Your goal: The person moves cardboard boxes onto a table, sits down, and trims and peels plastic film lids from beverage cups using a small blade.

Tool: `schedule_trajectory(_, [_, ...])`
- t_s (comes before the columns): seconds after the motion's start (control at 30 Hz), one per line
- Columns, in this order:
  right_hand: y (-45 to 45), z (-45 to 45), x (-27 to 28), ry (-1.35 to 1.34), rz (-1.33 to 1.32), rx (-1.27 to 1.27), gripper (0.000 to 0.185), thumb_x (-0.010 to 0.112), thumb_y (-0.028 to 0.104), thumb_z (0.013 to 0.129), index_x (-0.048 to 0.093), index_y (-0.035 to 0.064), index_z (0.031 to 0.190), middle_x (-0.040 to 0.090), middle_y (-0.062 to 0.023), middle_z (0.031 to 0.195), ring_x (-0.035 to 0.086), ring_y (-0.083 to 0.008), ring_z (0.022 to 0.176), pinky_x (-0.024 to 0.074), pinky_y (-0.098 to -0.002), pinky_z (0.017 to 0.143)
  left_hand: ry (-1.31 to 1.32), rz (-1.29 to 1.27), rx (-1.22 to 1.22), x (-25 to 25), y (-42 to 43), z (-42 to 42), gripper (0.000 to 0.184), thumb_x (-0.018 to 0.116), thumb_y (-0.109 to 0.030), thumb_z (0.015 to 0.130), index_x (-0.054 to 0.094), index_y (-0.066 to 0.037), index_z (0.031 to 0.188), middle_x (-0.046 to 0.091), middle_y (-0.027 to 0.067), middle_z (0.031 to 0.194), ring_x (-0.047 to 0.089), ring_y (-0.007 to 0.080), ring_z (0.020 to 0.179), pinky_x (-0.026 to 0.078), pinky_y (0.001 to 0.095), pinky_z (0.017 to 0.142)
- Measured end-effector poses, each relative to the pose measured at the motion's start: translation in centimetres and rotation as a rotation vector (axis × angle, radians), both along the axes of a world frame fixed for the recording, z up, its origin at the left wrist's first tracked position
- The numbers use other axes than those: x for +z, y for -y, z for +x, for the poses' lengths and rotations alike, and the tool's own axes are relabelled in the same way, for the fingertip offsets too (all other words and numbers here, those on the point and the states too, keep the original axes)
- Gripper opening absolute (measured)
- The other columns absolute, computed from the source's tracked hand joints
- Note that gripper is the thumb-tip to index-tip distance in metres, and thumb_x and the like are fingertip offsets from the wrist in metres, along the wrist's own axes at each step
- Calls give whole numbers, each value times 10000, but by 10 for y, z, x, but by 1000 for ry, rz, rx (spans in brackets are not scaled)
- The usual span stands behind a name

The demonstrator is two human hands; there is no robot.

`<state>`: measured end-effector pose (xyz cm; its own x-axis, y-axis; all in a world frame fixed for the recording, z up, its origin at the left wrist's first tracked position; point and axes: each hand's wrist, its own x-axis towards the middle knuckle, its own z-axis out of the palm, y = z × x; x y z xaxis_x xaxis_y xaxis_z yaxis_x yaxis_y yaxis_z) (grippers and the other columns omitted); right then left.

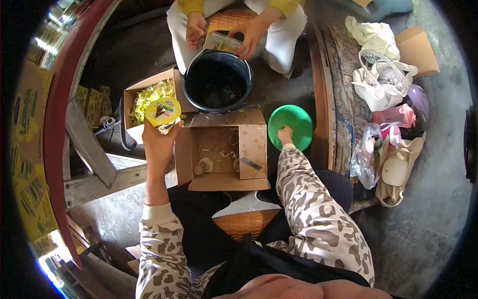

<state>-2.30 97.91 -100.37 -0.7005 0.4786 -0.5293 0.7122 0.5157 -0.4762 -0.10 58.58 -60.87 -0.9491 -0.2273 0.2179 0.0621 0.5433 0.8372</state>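
Observation:
My left hand (pixel 158 137) holds up a small container with a yellow printed lid (pixel 163 110), beside a cardboard box of yellow-green scraps (pixel 133 110). Inside the green bowl (pixel 301 127) is my right hand (pixel 285 135), its fingers curled together; whatever they may hold is too small to name. Between my arms stands an open cardboard box (pixel 226 183) with a jar-like clear item (pixel 203 166) and some scraps in it. A black bucket (pixel 219 102) stands just beyond this box.
Across from me, a seated person's hands (pixel 251 31) hold a clear container (pixel 222 42) over the bucket. White bags (pixel 381 87), a pink bottle (pixel 396 116) and a beige bag (pixel 398 172) lie at the right. A wooden frame (pixel 92 144) stands at the left.

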Motion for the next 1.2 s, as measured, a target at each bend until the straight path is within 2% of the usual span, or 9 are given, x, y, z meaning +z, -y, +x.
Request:
schedule_trajectory(0.1, [-3, 18, 11, 92, 84, -59, 449, 689, 157, 800, 579, 20, 1213, 485, -288, 1320, 575, -410, 1091, 472, -468, 961, 85, -52, 15, -5, -1, -4, 578, 803, -82, 727, 504, 44, 1206, 660, 150, 1100, 637, 208, 1009, 491, 326, 890])
schedule_trajectory(0.17, [7, 25, 1, 47, 446, -164, 417, 676, 139, 822, 585, 38, 1216, 491, -273, 1308, 562, -428, 1105, 480, -446, 936, 121, -12, -1, -3, -6, -5, 567, 793, -68, 738, 504, 33, 1215, 645, 135, 1129, 626, 203, 1023, 483, 326, 906])
schedule_trajectory(0.23, [0, 37, -1, -203, 331, 189, 385, 648, 139, 842, 567, 20, 1200, 443, -291, 1320, 577, -438, 1070, 496, -459, 901, 147, 5, -3, -4, -7, -6, 559, 791, -61, 743, 506, 27, 1215, 632, 127, 1155, 620, 200, 1028, 479, 322, 912])
schedule_trajectory(0.37, [7, 26, -2, -82, 455, 93, 429, 690, 143, 808, 561, 32, 1201, 528, -246, 1226, 596, -399, 1056, 515, -469, 865, 168, -40, 11, -9, -9, -11, 543, 798, -80, 747, 512, 27, 1197, 660, 127, 1094, 632, 185, 997, 487, 315, 880])
schedule_trajectory(0.57, [-2, 24, 41, -47, 361, 76, 147, 633, 123, 830, 705, 30, 918, 649, -232, 1010, 653, -387, 918, 537, -451, 804, 162, 129, 0, 5, -17, -7, 527, 797, -91, 746, 522, 34, 1177, 673, 139, 1081, 648, 191, 978, 494, 313, 867])
schedule_trajectory(0.63, [-12, 30, 27, -393, 539, 159, 94, 665, 112, 770, 716, 52, 822, 681, -227, 926, 660, -406, 851, 534, -477, 769, 92, 103, -44, 5, -15, -7, 537, 799, -96, 739, 525, 31, 1183, 671, 142, 1089, 646, 202, 988, 492, 322, 876])
schedule_trajectory(0.87, [-39, 17, 59, -303, 455, 185, 90, 671, 133, 792, 724, 68, 825, 698, -191, 920, 668, -393, 844, 537, -475, 750, -12, 133, -118, 21, -22, 3, 583, 810, -99, 733, 508, 35, 1213, 644, 149, 1129, 629, 212, 1035, 484, 328, 913])
schedule_trajectory(0.97, [-22, 18, 122, -288, 371, 122, 100, 687, 154, 791, 733, 76, 835, 697, -196, 923, 667, -390, 872, 535, -470, 768, -36, 197, -131, 18, -18, 4, 612, 826, -80, 721, 502, 24, 1229, 636, 128, 1146, 617, 194, 1060, 481, 329, 930])
schedule_trajectory(1.2, [-9, -5, 168, -263, 308, 544, 139, 745, 203, 725, 742, 122, 838, 694, -199, 919, 663, -364, 855, 530, -426, 798, -190, 259, -209, 14, -16, 5, 579, 825, -19, 612, 525, -29, 1107, 647, 155, 1039, 641, 322, 994, 505, 377, 870])
